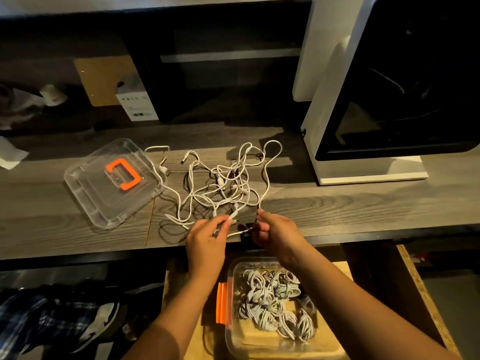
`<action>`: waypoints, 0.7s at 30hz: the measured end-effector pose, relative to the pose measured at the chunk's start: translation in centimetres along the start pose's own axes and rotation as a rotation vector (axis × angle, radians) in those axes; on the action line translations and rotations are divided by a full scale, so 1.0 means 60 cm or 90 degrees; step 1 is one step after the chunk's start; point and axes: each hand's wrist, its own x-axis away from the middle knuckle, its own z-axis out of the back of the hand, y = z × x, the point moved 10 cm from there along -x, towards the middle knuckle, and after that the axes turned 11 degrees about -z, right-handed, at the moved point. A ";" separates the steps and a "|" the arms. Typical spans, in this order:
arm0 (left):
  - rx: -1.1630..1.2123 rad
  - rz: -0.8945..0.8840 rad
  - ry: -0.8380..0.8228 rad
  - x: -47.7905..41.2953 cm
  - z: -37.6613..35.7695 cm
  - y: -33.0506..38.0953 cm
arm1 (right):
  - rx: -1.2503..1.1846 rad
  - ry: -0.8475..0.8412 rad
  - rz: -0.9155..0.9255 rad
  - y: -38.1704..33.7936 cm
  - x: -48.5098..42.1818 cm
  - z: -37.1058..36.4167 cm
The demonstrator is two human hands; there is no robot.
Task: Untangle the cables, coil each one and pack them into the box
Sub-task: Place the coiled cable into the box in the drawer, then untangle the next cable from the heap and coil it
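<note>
A tangle of white cables (220,183) lies spread on the wooden desk (337,209), with loops reaching toward the back. At the tangle's near edge my left hand (206,240) pinches a white cable strand between thumb and fingers. My right hand (275,235) pinches the same strand a short way to the right, fingers curled round it. Below the desk edge stands the clear plastic box (233,331) with an orange latch, holding several coiled grey-white cables (275,302). Its clear lid (111,183) with an orange handle lies on the desk to the left.
A white and black machine (389,100) stands at the right of the desk. A small white carton (137,105) and a brown board sit at the back left. The box rests on a wooden surface (415,294) under the desk. Dark clothing and a shoe (98,326) lie at lower left.
</note>
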 end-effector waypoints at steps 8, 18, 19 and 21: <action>0.022 -0.115 -0.010 -0.019 -0.028 0.061 | 0.062 -0.040 0.063 -0.038 0.024 -0.016; -0.211 -0.261 -0.202 -0.027 -0.130 0.120 | -0.128 0.005 0.233 -0.112 0.074 0.035; -0.216 -0.272 -0.185 -0.034 -0.135 0.134 | -0.192 -0.015 0.232 -0.116 0.077 0.037; -0.259 -0.288 -0.171 -0.048 -0.144 0.151 | -0.309 -0.034 0.225 -0.124 0.083 0.051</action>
